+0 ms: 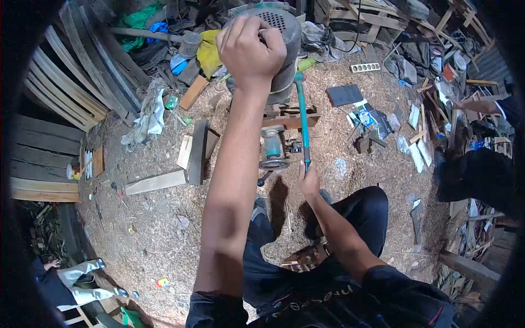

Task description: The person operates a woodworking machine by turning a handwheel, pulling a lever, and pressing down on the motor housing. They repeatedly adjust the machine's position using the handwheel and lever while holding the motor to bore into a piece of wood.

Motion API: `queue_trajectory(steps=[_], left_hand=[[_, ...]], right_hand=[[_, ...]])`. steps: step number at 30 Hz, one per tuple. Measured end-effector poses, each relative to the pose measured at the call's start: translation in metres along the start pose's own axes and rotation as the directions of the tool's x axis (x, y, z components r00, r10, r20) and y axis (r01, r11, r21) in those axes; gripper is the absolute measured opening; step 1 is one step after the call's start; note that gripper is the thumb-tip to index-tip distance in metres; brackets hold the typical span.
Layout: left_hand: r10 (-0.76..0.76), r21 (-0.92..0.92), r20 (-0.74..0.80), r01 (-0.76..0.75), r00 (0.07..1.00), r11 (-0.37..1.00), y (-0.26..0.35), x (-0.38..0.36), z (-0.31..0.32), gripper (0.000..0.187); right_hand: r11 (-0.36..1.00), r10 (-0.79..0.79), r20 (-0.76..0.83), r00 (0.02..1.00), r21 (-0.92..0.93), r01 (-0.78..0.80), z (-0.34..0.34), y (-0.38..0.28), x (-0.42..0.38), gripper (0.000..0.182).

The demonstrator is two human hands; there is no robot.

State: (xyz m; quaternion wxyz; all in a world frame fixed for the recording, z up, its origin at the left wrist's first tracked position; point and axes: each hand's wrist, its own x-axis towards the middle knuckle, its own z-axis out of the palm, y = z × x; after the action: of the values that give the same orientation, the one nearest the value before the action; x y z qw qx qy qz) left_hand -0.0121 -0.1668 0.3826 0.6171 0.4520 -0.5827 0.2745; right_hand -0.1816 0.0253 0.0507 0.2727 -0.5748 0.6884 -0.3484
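My left hand is closed in a fist and overlaps the top of a grey metal cylinder with a perforated end; I cannot tell what, if anything, is inside the fist. My right hand, lower and to the right, is wrapped round the dark grip of a long green-handled tool. The tool points away from me, its far end beside the cylinder. Below the cylinder stands a metal machine part with a round base and a ball-ended lever, between my feet and the cylinder.
Wood shavings cover the ground. Planks lie at left, with long boards stacked behind. A power strip, a dark block and plastic packets lie at right. One person is at right, another at lower left.
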Motion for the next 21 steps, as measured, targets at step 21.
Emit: queue_trajectory(steps=[21], left_hand=[[-0.007,0.055,0.01,0.006,1.0,0.998,0.011,0.058,-0.007,0.016]], right_hand=[[0.446,-0.682,-0.434,0.588,0.391,0.805,-0.213,-0.304,0.1,0.027]])
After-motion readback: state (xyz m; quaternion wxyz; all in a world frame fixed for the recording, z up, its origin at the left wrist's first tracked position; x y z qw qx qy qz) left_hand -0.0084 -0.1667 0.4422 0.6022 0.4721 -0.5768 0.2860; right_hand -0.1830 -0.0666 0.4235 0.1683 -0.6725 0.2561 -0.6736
